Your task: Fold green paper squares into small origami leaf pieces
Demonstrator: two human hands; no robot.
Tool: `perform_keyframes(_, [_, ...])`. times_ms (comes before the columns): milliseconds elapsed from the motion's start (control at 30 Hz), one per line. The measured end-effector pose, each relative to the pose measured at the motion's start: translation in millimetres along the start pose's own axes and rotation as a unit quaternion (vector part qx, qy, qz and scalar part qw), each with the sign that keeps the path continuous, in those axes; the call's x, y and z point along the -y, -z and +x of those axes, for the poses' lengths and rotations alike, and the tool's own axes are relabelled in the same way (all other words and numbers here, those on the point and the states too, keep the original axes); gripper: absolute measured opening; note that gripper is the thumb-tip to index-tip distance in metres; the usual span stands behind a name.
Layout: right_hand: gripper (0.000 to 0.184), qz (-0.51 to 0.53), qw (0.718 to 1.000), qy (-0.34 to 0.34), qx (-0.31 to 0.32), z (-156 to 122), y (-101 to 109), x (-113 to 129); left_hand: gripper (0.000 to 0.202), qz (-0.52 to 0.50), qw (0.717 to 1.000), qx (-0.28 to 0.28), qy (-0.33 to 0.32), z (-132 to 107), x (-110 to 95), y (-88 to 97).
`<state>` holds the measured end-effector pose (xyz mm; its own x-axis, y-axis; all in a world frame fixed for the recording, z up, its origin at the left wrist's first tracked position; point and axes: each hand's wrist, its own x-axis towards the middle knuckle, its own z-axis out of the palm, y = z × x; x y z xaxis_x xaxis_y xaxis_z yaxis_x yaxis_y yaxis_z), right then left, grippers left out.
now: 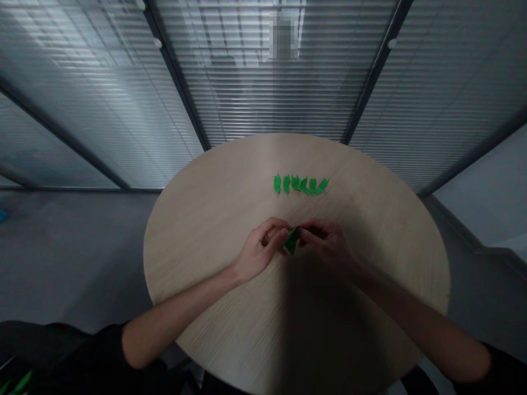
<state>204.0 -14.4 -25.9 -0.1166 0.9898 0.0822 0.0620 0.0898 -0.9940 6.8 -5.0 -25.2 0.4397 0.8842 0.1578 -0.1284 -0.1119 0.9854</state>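
A small folded piece of green paper (292, 240) is pinched between both my hands over the middle of the round wooden table (206, 230). My left hand (260, 249) grips its left side with curled fingers. My right hand (327, 241) holds its right side, fingers pressed together. Beyond my hands, a row of several folded green paper pieces (300, 184) lies on the tabletop, apart from both hands.
Glass walls with closed blinds (263, 82) stand behind the table. Grey floor (61, 247) surrounds the table on the left. More green paper bits (16, 384) show at the bottom left corner.
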Motion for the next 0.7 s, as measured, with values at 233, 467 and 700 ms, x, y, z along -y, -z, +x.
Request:
perform_keyframes(233, [0.026,0.005,0.999,-0.032,0.012,1.3,2.8,0.7,0.042,0.016,0.999,-0.025,0.015,-3.1,-0.8,-0.7])
perform_keyframes(467, [0.027,0.020,0.998,-0.056,0.022,2.6,2.1,2.9,0.043,0.021,0.998,-0.038,0.033,-3.4,-0.1,-1.2])
perform_keyframes(700, [0.028,0.018,0.998,-0.053,0.022,1.0,1.1,3.5,0.060,0.020,0.999,-0.010,0.045,-4.7,-0.5,-1.4])
